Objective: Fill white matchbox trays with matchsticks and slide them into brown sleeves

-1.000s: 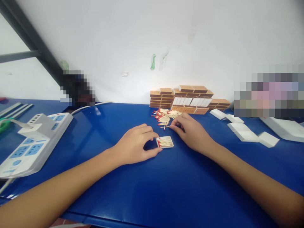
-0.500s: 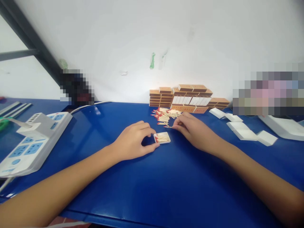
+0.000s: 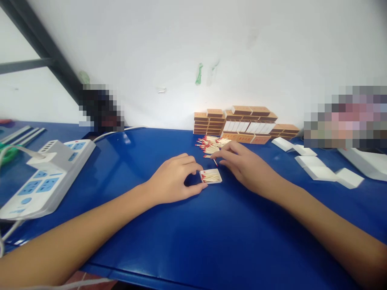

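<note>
A small white matchbox tray lies on the blue table, with several red-headed matches in it. My left hand grips the tray's left end between thumb and fingers. Just beyond it is a loose pile of red-tipped matches. At the near side of the pile my right hand reaches in with thumb and index finger apart. A single match lies by its fingertips; whether they touch it is hard to see.
Stacked brown matchboxes stand along the wall behind the pile. Folded white card pieces lie to the right. On the left are a white power strip with a plugged-in adapter and cable, and several pale rods.
My right hand's pinch on a match has loosened, its index finger now reaching left over the pile's near edge. My left hand keeps its grip on the tray. The view has shifted slightly.
</note>
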